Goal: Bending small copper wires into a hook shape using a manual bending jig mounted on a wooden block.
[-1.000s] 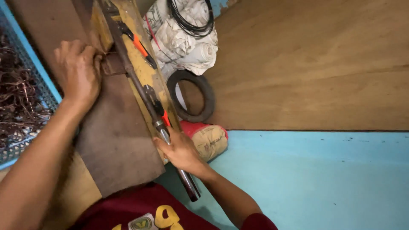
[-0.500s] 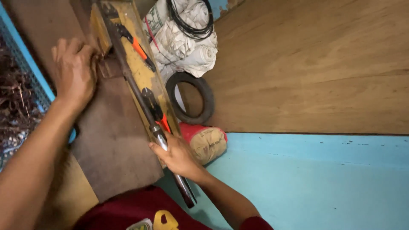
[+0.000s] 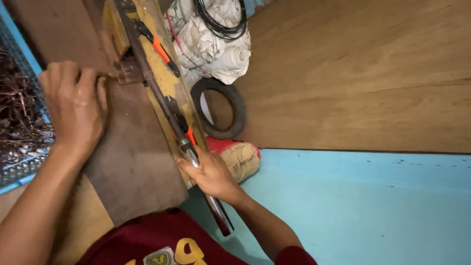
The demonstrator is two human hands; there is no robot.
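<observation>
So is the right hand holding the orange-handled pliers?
No, the right hand grips the long metal lever, while the orange-handled pliers lie untouched on the yellow board.

In the middle of the frame we see the long lever [image 3: 169, 110] lying on the bench [image 3: 132, 162]. The right hand [image 3: 211, 174] sits on its lower end, the left hand [image 3: 73, 105] at upper left. The tyre [image 3: 235, 105] lies right of the bench, the sack [image 3: 243, 157] just below it.
</observation>
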